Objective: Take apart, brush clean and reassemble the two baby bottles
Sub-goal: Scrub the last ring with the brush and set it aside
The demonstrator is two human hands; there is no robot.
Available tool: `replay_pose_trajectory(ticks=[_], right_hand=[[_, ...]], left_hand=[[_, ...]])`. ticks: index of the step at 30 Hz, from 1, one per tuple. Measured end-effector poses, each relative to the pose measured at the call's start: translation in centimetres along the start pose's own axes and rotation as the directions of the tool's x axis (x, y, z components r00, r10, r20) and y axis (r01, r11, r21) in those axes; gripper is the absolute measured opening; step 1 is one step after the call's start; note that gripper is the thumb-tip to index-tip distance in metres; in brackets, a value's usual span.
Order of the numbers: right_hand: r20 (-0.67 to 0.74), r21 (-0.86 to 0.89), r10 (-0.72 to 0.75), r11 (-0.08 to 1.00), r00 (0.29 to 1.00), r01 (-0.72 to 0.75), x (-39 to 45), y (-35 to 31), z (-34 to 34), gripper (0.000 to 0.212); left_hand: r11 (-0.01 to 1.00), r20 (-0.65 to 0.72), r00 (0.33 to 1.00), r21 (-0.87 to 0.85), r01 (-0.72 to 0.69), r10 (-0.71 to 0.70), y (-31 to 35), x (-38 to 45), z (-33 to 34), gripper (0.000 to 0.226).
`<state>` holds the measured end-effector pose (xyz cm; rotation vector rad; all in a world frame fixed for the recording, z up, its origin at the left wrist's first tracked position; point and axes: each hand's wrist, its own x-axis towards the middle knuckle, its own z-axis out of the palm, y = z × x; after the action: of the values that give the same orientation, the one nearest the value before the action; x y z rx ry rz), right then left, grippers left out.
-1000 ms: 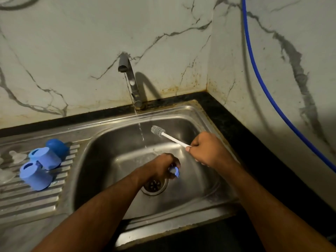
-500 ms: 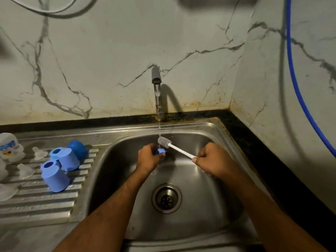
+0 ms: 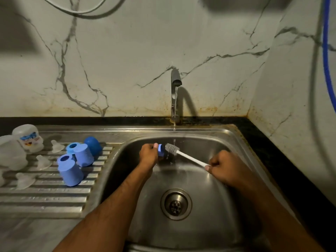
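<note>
over the sink, under the tap, the left hand curls round a small blue part, thumb on its top edge. the right hand is fisted round the white handle of a brush, whose grey bristle head sits just beside the part's open end, touching or nearly so. a thin stream of water falls from the tap past the bristles into the basin.

on the ribbed drainboard to the left lie two light blue caps, each with a ring on top, and a darker blue dome behind them. clear teats lie scattered around the caps. at the far left stand two cloudy bottles, one with a printed label.

the basin holds only the drain, between the forearms. a black counter rims the sink, with stained marble walls behind and to the right. a blue hose hangs down the right wall.
</note>
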<state>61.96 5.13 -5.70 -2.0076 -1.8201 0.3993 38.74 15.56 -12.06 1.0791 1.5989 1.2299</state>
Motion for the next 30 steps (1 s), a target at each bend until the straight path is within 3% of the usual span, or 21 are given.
replay_pose_trajectory(ticks=[12, 17, 21, 26, 30], right_hand=[[-0.011, -0.174, -0.114, 0.979, 0.993, 0.11, -1.4, -1.3, -1.3, 0.02], [0.01, -0.261, -0.123, 0.958, 0.992, 0.122, -1.3, -1.6, -1.4, 0.021], [0.048, -0.224, -0.141, 0.963, 0.989, 0.149, -1.2, -1.8, -1.6, 0.016], [-0.046, -0.205, -0.093, 0.975, 0.995, 0.082, -1.3, -1.8, -1.6, 0.016], [0.051, -0.221, -0.091, 0.97, 0.995, 0.1, -1.2, -2.5, -1.6, 0.016]], left_hand=[[0.996, 0.091, 0.992, -0.013, 0.092, -0.09, 0.5, 0.1, 0.2, 0.023], [0.999, 0.109, 0.994, -0.034, 0.02, -0.016, 0.6, -0.2, 0.6, 0.024], [1.0, 0.027, 1.0, -0.011, -0.012, 0.012, 0.7, -0.1, 0.6, 0.02], [1.0, 0.099, 0.995, 0.017, -0.013, 0.012, 0.9, -0.3, 0.8, 0.016], [0.999, 0.058, 0.998, 0.038, -0.021, 0.018, 1.0, -0.1, 0.7, 0.022]])
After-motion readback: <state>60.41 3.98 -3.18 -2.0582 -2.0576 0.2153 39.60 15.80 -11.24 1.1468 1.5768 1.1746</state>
